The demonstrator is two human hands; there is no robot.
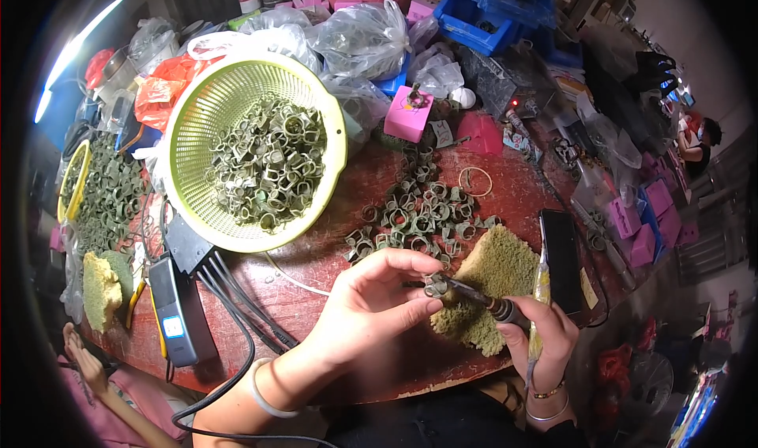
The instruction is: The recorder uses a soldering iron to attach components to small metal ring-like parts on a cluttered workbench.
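Note:
Pinched between the thumb and fingers of my left hand (pixel 379 298) is a small grey-green ring (pixel 435 284). My right hand (pixel 545 337) grips a dark pen-shaped tool (pixel 505 310), its thin tip pointing left and reaching the ring; I cannot tell whether they touch. A yellow, stained stick (pixel 540 306) is also held in my right hand, standing up along the fingers. Beneath the tool lies a rough yellow-green sponge (pixel 501 262). Just beyond my left hand spreads a loose pile of similar rings (pixel 426 211).
A yellow-green basket (pixel 178 160) full of rings stands left of centre. A black control box (pixel 180 314) with cables sits left of my forearm. A black phone (pixel 560 258) lies right of the sponge. Farther back are a pink block (pixel 407 116) and plastic bags (pixel 363 37). Another person's hand (pixel 87 361) shows lower left.

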